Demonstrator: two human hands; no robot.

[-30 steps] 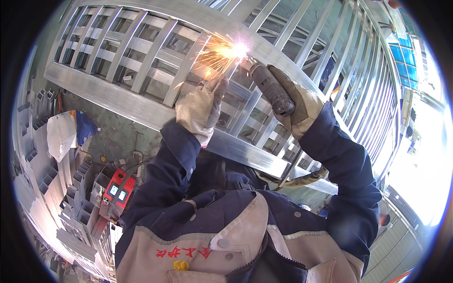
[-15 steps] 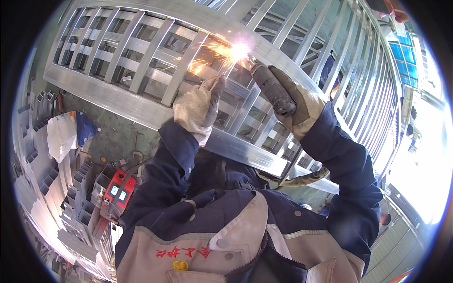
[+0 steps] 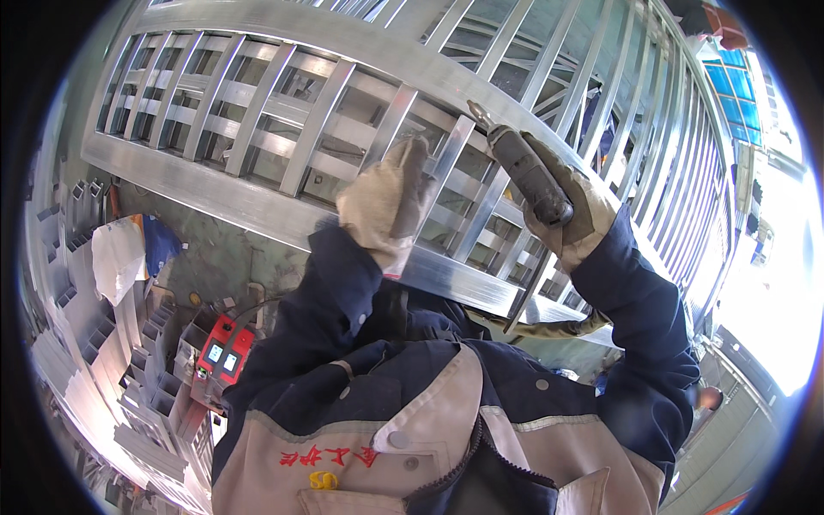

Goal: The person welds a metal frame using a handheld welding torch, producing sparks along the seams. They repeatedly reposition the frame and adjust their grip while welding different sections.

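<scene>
While gloved, right hand (image 3: pixel 573 206) with fingers clenched around welding torch (image 3: pixel 524 167), tip just off metal gate frame (image 3: pixel 257 129); left hand (image 3: pixel 388 206) fingers loosely curled, resting against a frame bar.

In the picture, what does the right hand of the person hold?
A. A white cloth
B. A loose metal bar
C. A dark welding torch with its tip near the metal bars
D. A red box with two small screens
C: the gloved right hand grips the dark welding torch, whose tip points up at a bar of the silver metal frame; no sparks show.
</scene>
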